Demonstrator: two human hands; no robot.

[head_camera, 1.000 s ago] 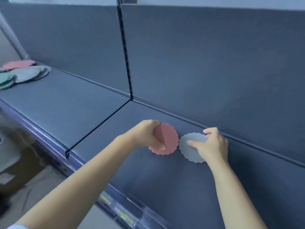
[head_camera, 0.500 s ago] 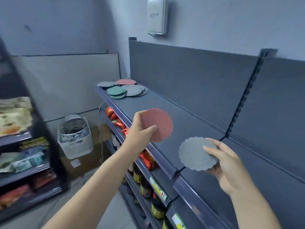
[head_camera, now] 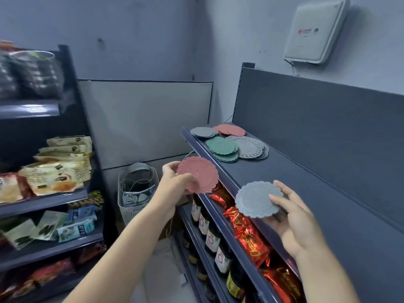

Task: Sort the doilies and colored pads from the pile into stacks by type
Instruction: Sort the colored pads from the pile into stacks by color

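L hand [head_camera: 173, 182]: raised in front of shelf edge, pinches red pad [head_camera: 197, 174]; thumb pressed on its lower-left face, other fingers curled behind, mostly hidden.
Red pad: round, scalloped rim, ribbed face toward camera; held in the air just right of L thumb tip, tilted near upright.
R hand [head_camera: 295, 221]: palm up, grips grey pad [head_camera: 256, 199]; thumb laid across its right side, fingers spread under it, one fingertip poking past its upper-right rim.
Grey pad: same scalloped shape, lies nearly flat on R fingers, over shelf's front edge, not touching it; apart from red pad.
Shelf [head_camera: 301, 171]: dark top deck, runs away beyond both sets of fingertips.
Far end of deck, well beyond fingertips: grey stack [head_camera: 203, 132], red stack [head_camera: 230, 130] beside it, green stack [head_camera: 222, 147] nearer, lacy doilies [head_camera: 252, 147] just right of green, fanned & overlapping.
Below R fingers: red foil packs [head_camera: 247, 232] w/ gold print on lower deck; bottles [head_camera: 209, 235] w/ white labels under those.
Below L fingers: pale slotted basket [head_camera: 133, 206] on floor, prob. wire & cloth inside.
Left of L hand: dark rack [head_camera: 72, 119] w/ snack packs [head_camera: 54, 173], blurred.
Wall above R hand: white box [head_camera: 314, 31], mounted.
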